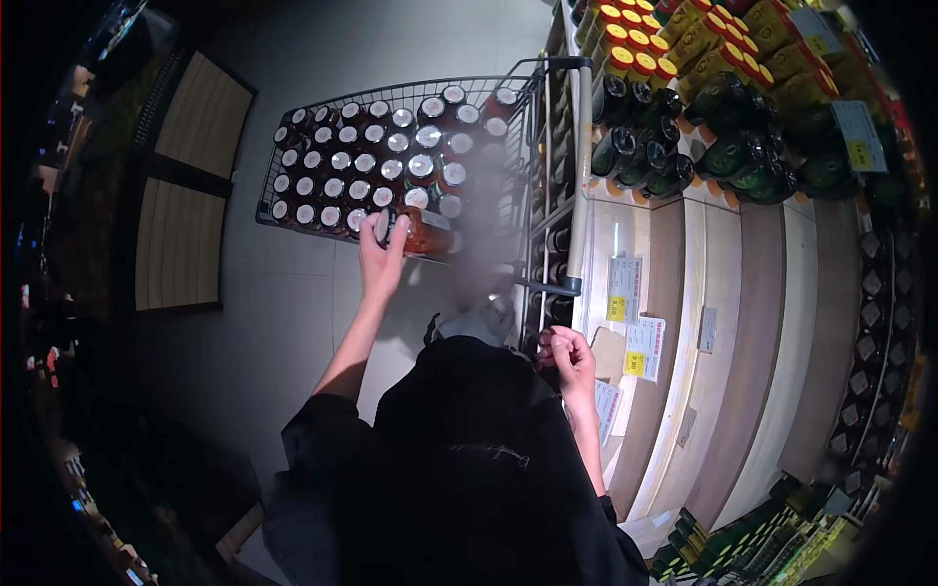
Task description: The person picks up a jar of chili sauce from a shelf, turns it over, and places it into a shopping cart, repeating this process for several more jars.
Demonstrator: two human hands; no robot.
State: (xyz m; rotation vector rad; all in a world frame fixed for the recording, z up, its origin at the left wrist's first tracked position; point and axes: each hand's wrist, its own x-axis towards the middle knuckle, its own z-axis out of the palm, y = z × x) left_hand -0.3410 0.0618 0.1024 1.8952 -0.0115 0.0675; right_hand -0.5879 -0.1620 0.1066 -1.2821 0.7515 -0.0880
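Note:
My left hand point(383, 256) is closed around the lid end of a glass jar point(427, 233) with reddish-brown contents. The jar lies tilted on its side, over the near edge of a wire shopping cart point(311, 229). Rows of jars with pale round lids point(341, 160) stand upright in the cart. My right hand point(570, 357) is beside the shelf edge, to the right of my body, with its fingers curled in. Whether anything is between those fingers is hidden.
On the right, tiered shelves point(669, 244) carry price tags point(646, 350), dark green bottles point(740, 156) and yellow-lidded containers point(642, 44). The cart handle point(585, 146) runs along the shelf front. A wooden-slatted stand point(179, 244) is at left. A grey blur covers part of the cart.

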